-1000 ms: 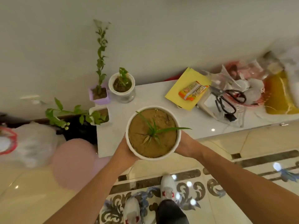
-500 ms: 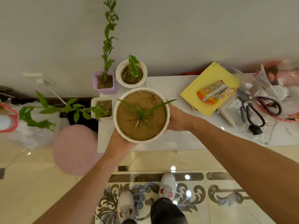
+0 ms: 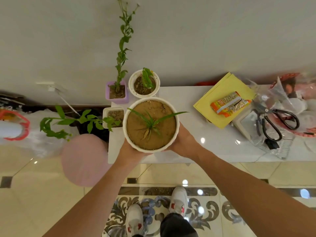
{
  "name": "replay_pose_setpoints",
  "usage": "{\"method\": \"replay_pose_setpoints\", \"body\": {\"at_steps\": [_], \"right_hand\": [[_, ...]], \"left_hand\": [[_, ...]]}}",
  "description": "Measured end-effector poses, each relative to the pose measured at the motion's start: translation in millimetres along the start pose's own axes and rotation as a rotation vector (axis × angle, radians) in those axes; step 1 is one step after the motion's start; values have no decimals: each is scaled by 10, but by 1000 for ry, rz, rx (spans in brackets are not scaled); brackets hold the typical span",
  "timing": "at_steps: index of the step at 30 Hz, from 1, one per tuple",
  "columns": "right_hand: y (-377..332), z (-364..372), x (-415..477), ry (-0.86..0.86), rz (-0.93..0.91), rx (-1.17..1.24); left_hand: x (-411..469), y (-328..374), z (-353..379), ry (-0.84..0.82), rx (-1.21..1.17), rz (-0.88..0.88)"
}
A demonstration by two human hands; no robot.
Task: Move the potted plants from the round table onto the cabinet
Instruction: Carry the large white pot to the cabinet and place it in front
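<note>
Now both hands, left hand [image 3: 131, 149] and right hand [image 3: 183, 144], clasp the large round white ceramic pot of soil [image 3: 151, 124] over the white cabinet worktop [image 3: 213, 142]'s left end. It looks heavy and breakable, best cradled low on both sides. Three smaller potted plants stand beside it: purple square pot [image 3: 117, 93], small white round pot [image 3: 144, 84], white square pot [image 3: 113, 115].

The big pot [image 3: 151, 124] hides most of both hands: only the heel of the left hand [image 3: 130, 147] and the back of the right hand [image 3: 183, 142] show, so whether the pot's base touches the counter [image 3: 213, 142] can't be told. The snack packet [image 3: 230, 105] print is too blurred to read. The plastic bags [image 3: 297, 93] run off the right edge.
</note>
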State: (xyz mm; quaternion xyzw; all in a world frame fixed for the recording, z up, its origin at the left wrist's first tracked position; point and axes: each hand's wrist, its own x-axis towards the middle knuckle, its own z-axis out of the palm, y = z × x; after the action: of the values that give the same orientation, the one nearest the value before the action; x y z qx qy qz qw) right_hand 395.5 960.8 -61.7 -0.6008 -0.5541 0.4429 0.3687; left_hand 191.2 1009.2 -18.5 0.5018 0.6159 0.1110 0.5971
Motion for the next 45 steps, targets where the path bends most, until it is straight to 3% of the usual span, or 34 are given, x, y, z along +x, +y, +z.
{"method": "replay_pose_setpoints", "body": {"at_steps": [4,8,16,21,27,34,38,45], "right_hand": [[21,-98,27,-53,134,-7],[1,-170,90,-127,119,24],[57,11,3,-51,191,50],[143,22,-26,22,198,-71],[382,77,-63,166,125,-197],[467,3,-20,171,56,-213],[456,-36,-22,167,-46,-285],[470,127,0,228,-175,-281]], "left_hand": [[59,-57,63,-98,-155,118],[57,-139,92,-81,-141,221],[175,-305,-35,-117,-27,261],[221,-443,-85,-23,168,366],[356,-611,136,232,326,514],[450,-756,180,389,551,657],[518,-818,140,427,630,703],[424,-793,125,388,538,727]]}}
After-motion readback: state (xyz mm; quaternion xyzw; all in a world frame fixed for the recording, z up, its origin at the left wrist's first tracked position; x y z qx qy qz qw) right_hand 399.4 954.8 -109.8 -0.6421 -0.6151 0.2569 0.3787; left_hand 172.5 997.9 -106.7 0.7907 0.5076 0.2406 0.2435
